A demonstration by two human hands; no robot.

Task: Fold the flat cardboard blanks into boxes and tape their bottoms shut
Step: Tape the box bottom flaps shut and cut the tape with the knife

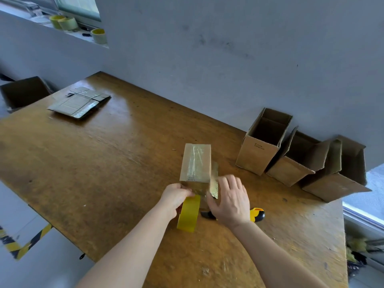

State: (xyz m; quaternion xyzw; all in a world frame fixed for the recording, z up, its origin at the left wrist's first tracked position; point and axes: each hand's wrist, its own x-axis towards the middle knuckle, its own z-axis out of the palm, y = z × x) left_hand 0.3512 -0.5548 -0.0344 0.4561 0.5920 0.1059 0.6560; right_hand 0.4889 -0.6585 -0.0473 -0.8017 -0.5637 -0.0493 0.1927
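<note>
While left hand [175, 197] grips tape roll [188, 215], right hand [230, 202] presses open-fingered against box [196, 163] between hands.

Single head-worn wide-angle view, high, tilted down across table [104, 163] toward wall [228, 48]; close range.

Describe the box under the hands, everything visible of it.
The box is small, of brown corrugated cardboard, and stands bottom up on the wooden table. Its closed flaps face up, with a glossy clear tape strip running along the seam and down over the near end. More shiny tape shows along its right side. The left hand, gripping a yellow tape roll, touches the near end. The right hand, blurred and with fingers straight, is at its near right corner.
</note>
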